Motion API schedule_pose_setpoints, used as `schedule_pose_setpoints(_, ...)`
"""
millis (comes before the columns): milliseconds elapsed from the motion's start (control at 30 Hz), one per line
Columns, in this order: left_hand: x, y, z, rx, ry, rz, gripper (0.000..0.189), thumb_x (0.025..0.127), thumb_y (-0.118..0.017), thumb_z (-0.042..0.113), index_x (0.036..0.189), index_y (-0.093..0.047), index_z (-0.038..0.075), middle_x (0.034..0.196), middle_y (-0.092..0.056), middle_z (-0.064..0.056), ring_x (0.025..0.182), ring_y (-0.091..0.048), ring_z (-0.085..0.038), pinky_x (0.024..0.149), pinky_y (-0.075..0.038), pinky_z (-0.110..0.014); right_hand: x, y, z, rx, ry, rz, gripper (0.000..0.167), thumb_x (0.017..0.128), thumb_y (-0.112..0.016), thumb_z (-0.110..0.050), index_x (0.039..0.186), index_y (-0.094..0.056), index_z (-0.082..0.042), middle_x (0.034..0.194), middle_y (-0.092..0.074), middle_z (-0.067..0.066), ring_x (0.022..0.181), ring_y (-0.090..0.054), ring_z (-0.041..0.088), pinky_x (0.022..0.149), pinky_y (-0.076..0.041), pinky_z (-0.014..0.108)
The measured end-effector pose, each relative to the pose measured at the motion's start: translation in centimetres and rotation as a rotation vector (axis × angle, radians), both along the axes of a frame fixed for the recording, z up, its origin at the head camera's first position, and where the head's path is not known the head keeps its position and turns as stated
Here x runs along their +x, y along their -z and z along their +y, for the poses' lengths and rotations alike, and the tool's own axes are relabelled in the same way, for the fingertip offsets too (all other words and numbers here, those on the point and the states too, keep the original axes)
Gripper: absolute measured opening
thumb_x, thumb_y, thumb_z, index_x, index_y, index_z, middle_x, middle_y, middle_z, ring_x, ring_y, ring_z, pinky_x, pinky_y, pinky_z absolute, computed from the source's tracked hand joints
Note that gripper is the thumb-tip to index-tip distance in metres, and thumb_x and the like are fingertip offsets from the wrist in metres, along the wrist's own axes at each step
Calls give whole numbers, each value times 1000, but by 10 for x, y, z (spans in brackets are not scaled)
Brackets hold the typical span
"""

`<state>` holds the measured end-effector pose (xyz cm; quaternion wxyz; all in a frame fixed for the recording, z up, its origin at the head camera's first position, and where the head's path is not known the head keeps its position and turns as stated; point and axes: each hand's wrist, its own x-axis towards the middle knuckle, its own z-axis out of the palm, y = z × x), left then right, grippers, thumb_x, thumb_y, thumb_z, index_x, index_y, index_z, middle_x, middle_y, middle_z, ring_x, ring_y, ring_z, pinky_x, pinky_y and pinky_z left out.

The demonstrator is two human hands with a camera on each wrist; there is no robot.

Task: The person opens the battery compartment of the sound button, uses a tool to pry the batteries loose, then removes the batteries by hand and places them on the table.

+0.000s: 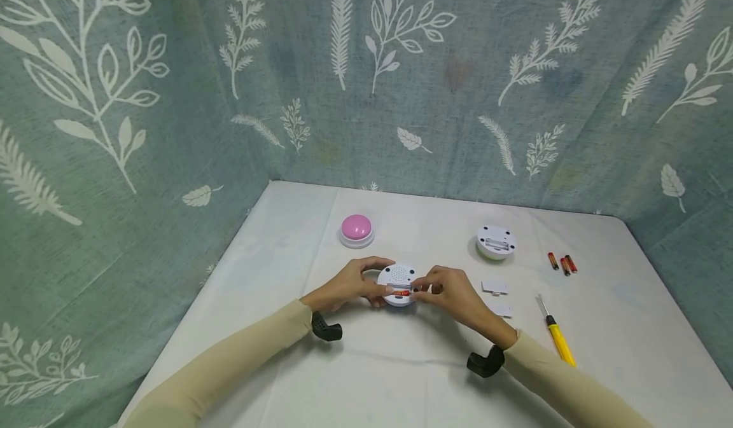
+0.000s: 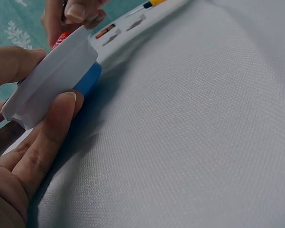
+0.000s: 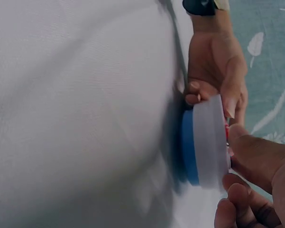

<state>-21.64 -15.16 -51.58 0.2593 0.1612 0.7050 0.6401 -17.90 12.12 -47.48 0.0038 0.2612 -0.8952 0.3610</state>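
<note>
An upside-down round button [image 1: 399, 272], white with a blue cap, is held in my left hand [image 1: 356, 283] just off the white table. Its battery compartment is uncovered, and a red battery [image 1: 401, 293] lies at the compartment's lower side. The left thumb rests by one end of that battery, with the other fingers around the button's rim [image 2: 61, 71]. From the right, my right hand [image 1: 449, 293] pinches at the battery's other end with thumb and fingertips. In the right wrist view the thumb [image 3: 246, 142] partly hides the battery. A dark sliver between those fingers is unclear.
A pink-topped button [image 1: 356, 227] stands upright at the back. Another button [image 1: 495, 242], green-capped, lies upside down with its compartment uncovered. White covers [image 1: 495, 287] lie right of my hand, beyond them loose batteries [image 1: 565, 266] and a yellow-handled screwdriver [image 1: 560, 339]. Patterned cloth [image 1: 401, 123] encloses the table.
</note>
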Motion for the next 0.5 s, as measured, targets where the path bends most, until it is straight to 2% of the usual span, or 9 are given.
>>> schedule_pose_setpoints(333,0,-1,0,-2,-1,9,66,84,-88,22,143,-58,22,140,-57,-5,79,-74,-35,73,-62,-44,2,1,-10,-4,-17,29,12,86,-86,-22,97,-85,-17,78,-59,-13,69,-50,5,62,-43,24)
schedule_pose_setpoints(500,0,0,0,-3,8,13,66,85,-88,23,143,-57,23,133,-63,-9,80,-74,-35,74,-62,-44,2,1,-14,-9,-29,42,11,86,-85,-22,94,-85,-15,77,-59,-13,69,-50,4,62,-43,24)
